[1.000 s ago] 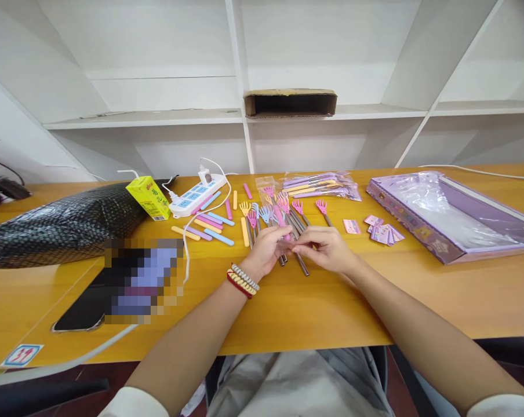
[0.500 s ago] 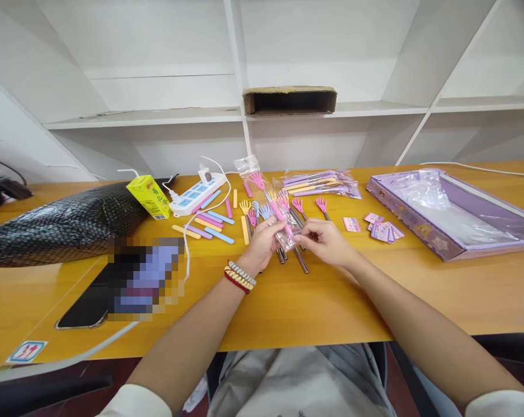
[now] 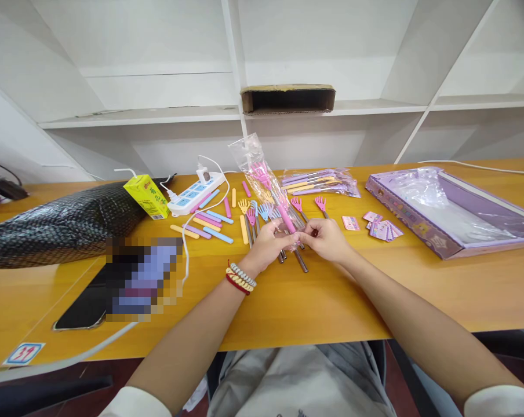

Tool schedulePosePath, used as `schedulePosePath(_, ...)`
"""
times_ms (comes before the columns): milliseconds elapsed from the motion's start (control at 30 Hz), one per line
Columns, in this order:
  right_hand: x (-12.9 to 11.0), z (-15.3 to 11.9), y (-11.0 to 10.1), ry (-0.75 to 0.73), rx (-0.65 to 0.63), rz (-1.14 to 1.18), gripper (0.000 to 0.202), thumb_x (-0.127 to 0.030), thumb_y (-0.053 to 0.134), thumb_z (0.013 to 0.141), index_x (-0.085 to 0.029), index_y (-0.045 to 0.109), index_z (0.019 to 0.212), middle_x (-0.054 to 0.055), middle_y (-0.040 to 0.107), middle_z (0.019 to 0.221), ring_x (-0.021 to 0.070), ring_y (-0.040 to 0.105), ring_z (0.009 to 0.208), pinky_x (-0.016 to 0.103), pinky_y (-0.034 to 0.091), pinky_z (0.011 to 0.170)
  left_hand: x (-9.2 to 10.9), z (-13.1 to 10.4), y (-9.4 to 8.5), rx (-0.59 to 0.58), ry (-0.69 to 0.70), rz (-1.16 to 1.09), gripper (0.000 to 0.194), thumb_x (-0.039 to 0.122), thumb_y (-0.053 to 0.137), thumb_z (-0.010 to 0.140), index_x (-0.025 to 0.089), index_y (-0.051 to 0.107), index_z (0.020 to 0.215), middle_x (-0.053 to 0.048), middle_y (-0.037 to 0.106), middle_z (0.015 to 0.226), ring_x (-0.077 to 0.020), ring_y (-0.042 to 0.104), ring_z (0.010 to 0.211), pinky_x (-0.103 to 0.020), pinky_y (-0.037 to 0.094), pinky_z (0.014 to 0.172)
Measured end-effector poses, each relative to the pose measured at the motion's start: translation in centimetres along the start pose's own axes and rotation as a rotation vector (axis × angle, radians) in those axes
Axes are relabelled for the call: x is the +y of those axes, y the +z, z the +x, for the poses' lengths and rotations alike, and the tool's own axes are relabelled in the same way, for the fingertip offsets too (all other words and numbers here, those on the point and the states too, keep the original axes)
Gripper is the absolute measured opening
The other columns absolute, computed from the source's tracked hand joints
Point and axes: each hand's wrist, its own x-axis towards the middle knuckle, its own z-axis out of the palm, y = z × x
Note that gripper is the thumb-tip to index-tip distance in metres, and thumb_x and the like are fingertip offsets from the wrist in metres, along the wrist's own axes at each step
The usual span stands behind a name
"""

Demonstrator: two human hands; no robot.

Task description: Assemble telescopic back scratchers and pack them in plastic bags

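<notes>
A pink back scratcher (image 3: 284, 215) lies inside a clear plastic bag (image 3: 250, 152), its claw end pointing up and away. My left hand (image 3: 271, 243) grips the bag and the scratcher's handle. At the lower end of the bag, my right hand (image 3: 325, 238) pinches the plastic, its fingertips close to the left ones. Beneath them on the table are several loose scratchers with metal rods and pink, blue and yellow claws (image 3: 243, 206). Several coloured handle sleeves (image 3: 218, 234) are scattered to the left. Bagged scratchers (image 3: 320, 181) lie behind.
On the right are small printed cards (image 3: 381, 229) and a purple box (image 3: 451, 246) holding plastic bags. To the left are a power strip (image 3: 196, 194) with a white cable, a yellow drink carton (image 3: 146, 197), a black package (image 3: 71, 220) and a phone (image 3: 86, 301).
The bag around the pink scratcher now stands taller and more spread at its far end. My hands have come closer together at the near end.
</notes>
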Motion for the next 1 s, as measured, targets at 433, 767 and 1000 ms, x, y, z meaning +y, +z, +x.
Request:
schedulePosePath(433, 0.3, 0.3, -0.7, 0.115, -0.416, 0.608, 0.032, -0.044, 0.063, 0.072, -0.014, 0.05, 0.074, -0.002, 0.054, 0.06, 0.0063, 0.041, 0.049, 0.02, 0.03, 0.047, 0.0, -0.1, -0.1, -0.151, 0.014, 0.007, 0.04, 0.027, 0.073, 0.064, 0.011, 0.06, 0.099, -0.005, 0.065, 0.07, -0.0168, 0.062, 0.064, -0.026, 0.048, 0.054)
schedulePosePath(767, 0.6, -0.1, -0.2, 0.078, -0.512, 0.603, 0.047, -0.054, 0.045, 0.082, -0.011, 0.06, 0.071, 0.005, 0.062, 0.07, 0.0119, 0.055, 0.064, 0.024, 0.041, 0.061, -0.2, 0.0, -0.2, -0.138, -0.058, 0.04, 0.025, 0.027, 0.073, 0.064, 0.01, 0.061, 0.078, -0.005, 0.063, 0.063, -0.013, 0.057, 0.053, -0.026, 0.046, 0.05)
schedulePosePath(1000, 1.3, 0.2, -0.2, -0.029, -0.361, 0.317, 0.049, -0.055, 0.043, 0.083, -0.012, 0.055, 0.063, -0.002, 0.049, 0.056, 0.0074, 0.037, 0.051, 0.021, 0.03, 0.049, 0.3, -0.2, 0.1, -0.057, -0.166, -0.026, 0.023, 0.027, 0.073, 0.064, 0.009, 0.062, 0.075, -0.006, 0.063, 0.068, -0.0117, 0.059, 0.057, -0.024, 0.049, 0.054)
